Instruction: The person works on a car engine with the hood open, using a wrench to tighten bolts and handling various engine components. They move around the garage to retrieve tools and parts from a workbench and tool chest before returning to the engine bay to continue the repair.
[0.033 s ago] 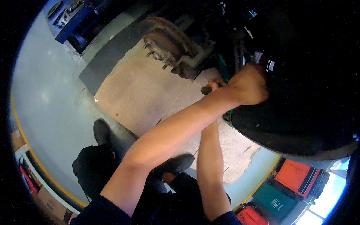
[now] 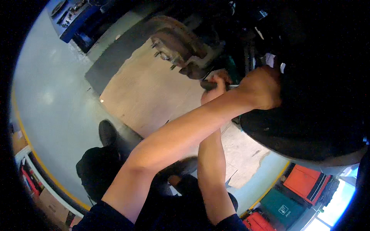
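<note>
My arms cross, the left forearm lying over the right. My left hand [image 2: 262, 89] reaches into the dark area under the vehicle's wheel arch, its fingers hidden against the dark parts. Below and to its left, my right hand [image 2: 216, 87] is closed around a tool with a dark handle [image 2: 208, 84]; a short bright shaft shows beside the hand, and the tool's far end is hidden behind the left wrist. Up and left of the right hand is a bare wheel hub [image 2: 167, 54] with several studs, with a rusty brake disc [image 2: 185, 34] behind it.
Flattened cardboard [image 2: 142, 92] covers the floor below the hub. A dark curved body panel [image 2: 285, 134] hangs at the right. Orange [image 2: 302, 181] and green cases [image 2: 279, 208] stand lower right, a shelf [image 2: 46, 184] lower left, and a blue bench [image 2: 75, 27] upper left.
My right hand has shifted slightly left and up with the dark-handled tool, showing more of it. My left hand has moved slightly right; the view has shifted a little too.
</note>
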The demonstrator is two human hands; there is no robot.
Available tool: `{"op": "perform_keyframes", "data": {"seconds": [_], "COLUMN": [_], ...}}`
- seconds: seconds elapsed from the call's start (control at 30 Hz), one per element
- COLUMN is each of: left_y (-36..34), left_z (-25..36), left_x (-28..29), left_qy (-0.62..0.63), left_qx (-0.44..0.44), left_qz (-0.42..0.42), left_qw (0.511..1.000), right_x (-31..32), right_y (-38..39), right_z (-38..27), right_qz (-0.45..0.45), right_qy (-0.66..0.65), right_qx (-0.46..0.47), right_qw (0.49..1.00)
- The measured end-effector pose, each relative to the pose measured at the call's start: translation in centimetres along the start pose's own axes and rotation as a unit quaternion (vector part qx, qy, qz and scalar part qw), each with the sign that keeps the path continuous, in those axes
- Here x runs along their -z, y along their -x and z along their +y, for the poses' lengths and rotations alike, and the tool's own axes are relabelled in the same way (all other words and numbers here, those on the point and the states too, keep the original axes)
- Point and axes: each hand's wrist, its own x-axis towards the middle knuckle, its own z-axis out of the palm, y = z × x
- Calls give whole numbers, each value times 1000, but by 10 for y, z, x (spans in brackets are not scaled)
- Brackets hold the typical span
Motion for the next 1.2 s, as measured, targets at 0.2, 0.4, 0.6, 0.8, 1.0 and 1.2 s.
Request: {"op": "perform_keyframes", "data": {"seconds": [0.2, 0.4, 0.6, 0.8, 1.0, 1.2], "left_y": [3, 9, 8, 19, 41, 116], "left_z": [5, -2, -23, -48, -53, -80], "left_x": [-9, 1, -19, -19, -38, -79], "left_qy": [-57, 7, 237, 323, 312, 465], "left_qx": [-22, 4, -7, 49, 65, 157], "left_qz": [43, -19, 182, 179, 178, 99], "left_qw": [997, 1000, 954, 928, 931, 866], "right_x": [14, -2, -17, 5, 26, -40], "right_y": [-4, 3, 3, 20, 62, 154], "right_z": [-34, 7, 77, 66, 26, 49], "right_qz": [43, 32, 93, 168, 159, 242], "right_qy": [-160, -182, -142, -59, -123, -426], "right_qx": [-42, -74, -61, -109, -180, -489], "right_qw": [985, 980, 984, 978, 963, 722]}}
